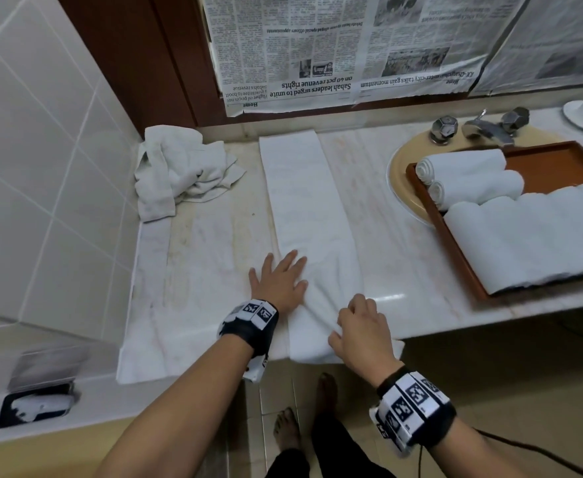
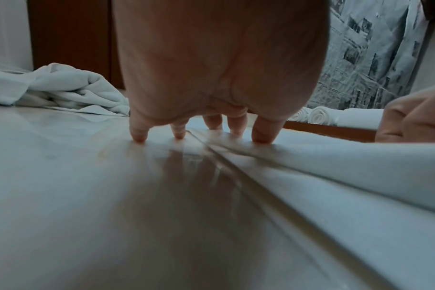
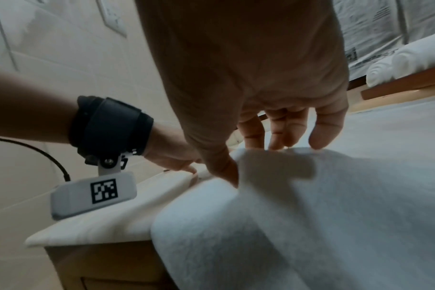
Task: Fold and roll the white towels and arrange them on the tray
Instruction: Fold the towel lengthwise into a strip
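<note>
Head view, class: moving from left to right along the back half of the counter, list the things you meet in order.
Crumpled towel pile → long folded towel laid flat → faucet → wooden tray holding rolled towels.

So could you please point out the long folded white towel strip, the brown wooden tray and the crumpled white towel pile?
Long folded white towel strip (image 1: 304,188), head view, middle of strip.
Brown wooden tray (image 1: 457,251), head view, left rim.
Crumpled white towel pile (image 1: 176,167), head view, centre of heap.
</note>
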